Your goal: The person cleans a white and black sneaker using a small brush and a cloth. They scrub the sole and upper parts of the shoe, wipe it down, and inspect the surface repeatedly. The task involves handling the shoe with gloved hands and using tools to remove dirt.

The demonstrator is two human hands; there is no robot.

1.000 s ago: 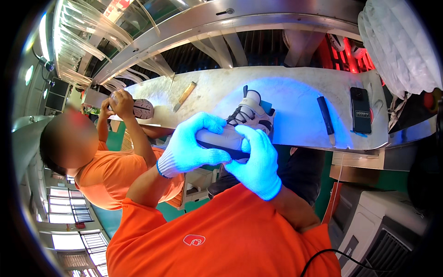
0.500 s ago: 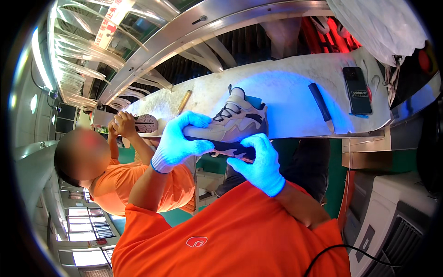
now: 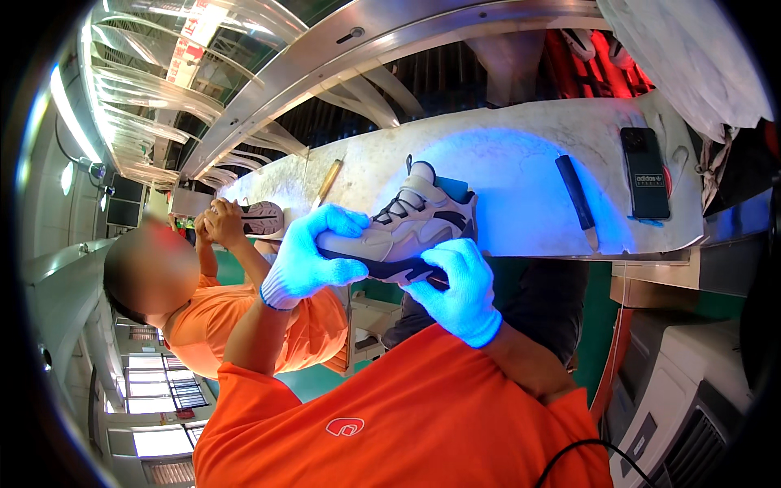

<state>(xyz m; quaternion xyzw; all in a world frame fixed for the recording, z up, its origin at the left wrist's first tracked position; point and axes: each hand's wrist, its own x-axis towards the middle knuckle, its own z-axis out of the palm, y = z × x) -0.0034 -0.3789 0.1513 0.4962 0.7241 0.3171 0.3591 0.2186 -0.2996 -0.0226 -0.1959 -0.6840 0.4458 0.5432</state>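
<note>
A grey-white and black sneaker (image 3: 399, 237) is held just over the near edge of the bench, toe to the left, lit by blue light. Wearing a white knit glove that looks blue, my left hand (image 3: 313, 254) grips the toe, fingers over the upper and thumb low at the sole. My right hand (image 3: 460, 286), gloved alike, is closed on the sole edge toward the heel, fingertips against the sidewall. Its thumb is partly hidden beneath the shoe. A dark-handled tool (image 3: 576, 197) with a pale tip lies to the right on the bench.
On the pale worktop (image 3: 521, 163) lie a dark phone (image 3: 645, 172) and a wooden-handled tool (image 3: 329, 180). At left, a co-worker in orange holds another shoe (image 3: 262, 219). Behind runs a metal-framed conveyor (image 3: 439, 77) with clear strips, glowing red at the right.
The sneaker has tilted slightly, showing more of its sole sidewall. My right fingers have shifted along the sole edge, and the thumb has tucked further under. My left hand keeps its grip.
</note>
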